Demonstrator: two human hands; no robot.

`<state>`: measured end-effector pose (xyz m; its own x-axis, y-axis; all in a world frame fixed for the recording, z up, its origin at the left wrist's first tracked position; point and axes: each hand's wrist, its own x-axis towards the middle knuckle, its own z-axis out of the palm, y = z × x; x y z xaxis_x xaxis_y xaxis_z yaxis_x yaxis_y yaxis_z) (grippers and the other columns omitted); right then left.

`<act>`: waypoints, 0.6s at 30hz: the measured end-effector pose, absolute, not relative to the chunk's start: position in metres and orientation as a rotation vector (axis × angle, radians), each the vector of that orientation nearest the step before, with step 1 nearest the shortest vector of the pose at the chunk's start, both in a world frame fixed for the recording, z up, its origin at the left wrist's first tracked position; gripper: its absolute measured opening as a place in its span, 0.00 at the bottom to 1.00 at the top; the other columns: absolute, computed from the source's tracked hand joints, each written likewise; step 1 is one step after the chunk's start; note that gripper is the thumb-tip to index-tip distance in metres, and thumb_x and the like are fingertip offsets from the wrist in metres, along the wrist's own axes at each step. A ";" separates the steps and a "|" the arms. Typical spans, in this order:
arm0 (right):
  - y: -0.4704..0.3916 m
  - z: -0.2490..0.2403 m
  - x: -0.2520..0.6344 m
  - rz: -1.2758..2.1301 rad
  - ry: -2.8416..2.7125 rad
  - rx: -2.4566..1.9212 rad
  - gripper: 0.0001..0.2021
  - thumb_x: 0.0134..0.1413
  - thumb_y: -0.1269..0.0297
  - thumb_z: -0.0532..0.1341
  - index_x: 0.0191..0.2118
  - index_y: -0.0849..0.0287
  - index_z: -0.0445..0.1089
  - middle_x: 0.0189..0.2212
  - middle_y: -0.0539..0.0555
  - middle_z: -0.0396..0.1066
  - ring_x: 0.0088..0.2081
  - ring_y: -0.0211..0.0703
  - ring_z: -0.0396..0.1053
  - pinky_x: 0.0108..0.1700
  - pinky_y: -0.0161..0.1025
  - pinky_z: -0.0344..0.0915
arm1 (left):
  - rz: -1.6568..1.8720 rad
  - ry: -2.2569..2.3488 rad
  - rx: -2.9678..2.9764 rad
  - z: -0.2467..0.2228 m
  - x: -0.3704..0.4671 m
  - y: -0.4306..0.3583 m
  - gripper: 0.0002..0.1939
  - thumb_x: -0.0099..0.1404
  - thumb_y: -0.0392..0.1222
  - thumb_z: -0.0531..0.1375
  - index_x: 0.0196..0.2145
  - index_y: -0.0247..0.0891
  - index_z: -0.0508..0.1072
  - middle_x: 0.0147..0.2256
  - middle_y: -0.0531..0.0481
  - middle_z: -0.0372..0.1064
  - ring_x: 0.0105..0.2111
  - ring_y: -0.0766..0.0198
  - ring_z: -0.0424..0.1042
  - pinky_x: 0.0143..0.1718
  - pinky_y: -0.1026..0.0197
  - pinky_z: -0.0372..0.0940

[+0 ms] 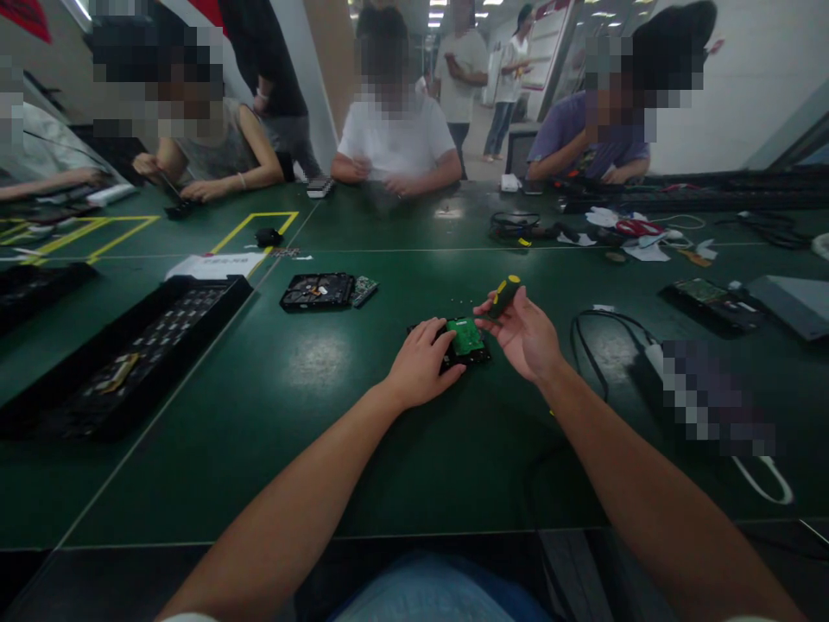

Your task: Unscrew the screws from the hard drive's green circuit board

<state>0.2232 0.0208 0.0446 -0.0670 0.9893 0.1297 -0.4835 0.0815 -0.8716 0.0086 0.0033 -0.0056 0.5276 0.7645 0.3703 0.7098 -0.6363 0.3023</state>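
A hard drive (467, 337) lies on the green table in front of me, its green circuit board facing up. My left hand (420, 361) covers the drive's left part, fingers over the far side and thumb along the near edge, gripping it. In my right hand (528, 339) is a screwdriver (505, 295) with a dark green and yellow handle, tilted over the drive's right side. The screwdriver's tip is too small to make out. A few tiny bits, possibly screws, lie just beyond the drive.
Another hard drive (319, 292) and a loose circuit board (364, 291) lie to the left. A long black tray (129, 354) stands further left. On the right are a cable (586, 345), another drive (712, 304) and a grey box (794, 304). Several people sit across the table.
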 end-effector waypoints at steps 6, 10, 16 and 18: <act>0.020 0.042 0.222 1.370 -1.026 -0.711 0.22 0.59 0.39 0.69 0.43 0.54 0.77 0.37 0.52 0.77 0.41 0.43 0.78 0.44 0.39 0.79 | 0.711 1.289 2.658 -0.006 0.009 0.004 0.31 0.71 0.54 0.63 0.64 0.33 0.68 0.68 0.31 0.61 0.71 0.39 0.58 0.71 0.36 0.57; 0.020 0.039 0.222 1.328 -1.073 -0.711 0.16 0.60 0.46 0.71 0.44 0.51 0.74 0.36 0.48 0.77 0.39 0.40 0.79 0.42 0.38 0.78 | 0.714 1.284 2.664 -0.007 0.009 0.004 0.32 0.71 0.55 0.63 0.64 0.32 0.68 0.68 0.30 0.60 0.70 0.39 0.58 0.71 0.37 0.57; 0.021 0.036 0.224 1.190 -1.220 -0.794 0.18 0.63 0.46 0.69 0.52 0.48 0.73 0.39 0.49 0.77 0.41 0.42 0.79 0.41 0.40 0.80 | 0.694 1.294 2.664 -0.005 0.009 0.003 0.31 0.71 0.54 0.63 0.64 0.32 0.68 0.68 0.31 0.60 0.71 0.39 0.58 0.72 0.36 0.57; 0.022 0.035 0.225 1.098 -1.273 -0.838 0.18 0.63 0.46 0.68 0.52 0.49 0.73 0.42 0.51 0.77 0.43 0.43 0.79 0.38 0.39 0.80 | 0.689 1.295 2.664 -0.005 0.009 0.003 0.31 0.71 0.54 0.63 0.64 0.32 0.68 0.68 0.31 0.60 0.71 0.39 0.58 0.72 0.36 0.57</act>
<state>0.2250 0.0217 0.0346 -0.0431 0.9509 0.3064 -0.1636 0.2958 -0.9411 0.0094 0.0033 -0.0046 0.5358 0.7668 0.3534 0.7212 -0.6333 0.2807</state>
